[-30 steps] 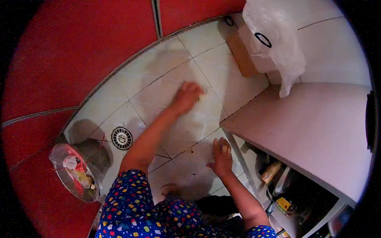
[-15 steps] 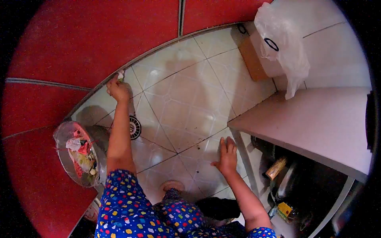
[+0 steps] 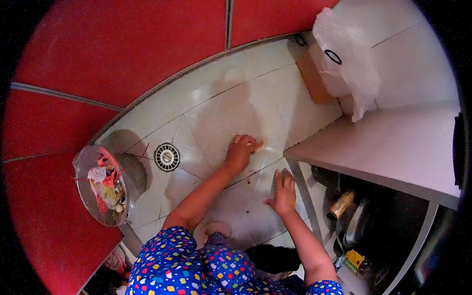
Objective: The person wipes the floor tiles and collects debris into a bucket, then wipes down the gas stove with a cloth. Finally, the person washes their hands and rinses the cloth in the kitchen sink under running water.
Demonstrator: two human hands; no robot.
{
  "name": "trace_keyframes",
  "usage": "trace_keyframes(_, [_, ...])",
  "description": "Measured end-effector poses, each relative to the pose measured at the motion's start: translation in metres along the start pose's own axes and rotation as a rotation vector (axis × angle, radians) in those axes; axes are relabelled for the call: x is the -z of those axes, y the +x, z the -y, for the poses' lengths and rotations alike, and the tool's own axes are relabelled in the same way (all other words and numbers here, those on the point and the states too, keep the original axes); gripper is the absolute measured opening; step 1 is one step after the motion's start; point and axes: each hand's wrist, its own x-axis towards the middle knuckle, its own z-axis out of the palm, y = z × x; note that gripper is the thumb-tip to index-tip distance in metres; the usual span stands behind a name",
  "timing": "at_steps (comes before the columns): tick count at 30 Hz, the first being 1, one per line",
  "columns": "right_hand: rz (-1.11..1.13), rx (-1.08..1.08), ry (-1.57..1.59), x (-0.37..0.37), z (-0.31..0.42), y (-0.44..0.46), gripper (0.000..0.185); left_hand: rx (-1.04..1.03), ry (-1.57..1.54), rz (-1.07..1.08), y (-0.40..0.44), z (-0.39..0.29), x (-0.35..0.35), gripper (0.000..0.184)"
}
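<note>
Over the middle of the tiled floor [image 3: 206, 118], my left hand [image 3: 239, 152] reaches low with its fingers drawn together. What lies in the pinch, if anything, is too small and blurred to name. To its right, my right hand [image 3: 282, 192] is held beside the shelf leg, fingers stretched and thumb apart, holding nothing. Several small dark crumbs show on the tiles between my hands and my foot. The round floor drain cover [image 3: 167, 157] lies to the left of my left hand.
At the left stands a clear waste bin [image 3: 81, 189] with scraps and wrappers inside. Curved red cabinet fronts [image 3: 123, 49] edge the floor. On the right is a low shelf table [image 3: 378, 147] with pans beneath it. A white plastic bag [image 3: 351, 64] hangs at the back right.
My left hand has swung right from the cabinet base, where it had a small whitish scrap at its fingertips, to mid-floor. The drain cover is now fully visible. My right hand has barely moved.
</note>
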Motion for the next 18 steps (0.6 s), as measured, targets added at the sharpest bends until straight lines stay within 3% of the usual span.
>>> trace_keyframes(2, [-0.003,0.037,0.01,-0.002,-0.003,0.0,0.121,-0.063,-0.117,0.038,-0.001,0.006,-0.007,0.049])
trace_keyframes(7, [0.037,-0.015,0.026,0.002,-0.002,0.003,0.12,-0.391,0.392,-0.302,0.156,0.022,0.045,0.028])
trace_keyframes(10, [0.049,-0.04,0.018,0.001,-0.001,0.003,0.119,-0.474,0.745,-0.304,0.258,0.003,0.079,0.029])
trace_keyframes(12, [0.057,-0.04,0.036,0.003,-0.002,0.004,0.118,-0.532,0.798,-0.234,0.3,0.02,0.075,0.029])
trace_keyframes(16, [0.129,-0.078,0.083,0.004,-0.003,0.007,0.119,-0.601,0.946,-0.103,0.302,0.059,0.071,0.03])
trace_keyframes(18, [0.126,-0.059,0.079,0.007,-0.004,0.006,0.115,-0.457,0.718,-0.116,0.277,0.063,0.08,0.033])
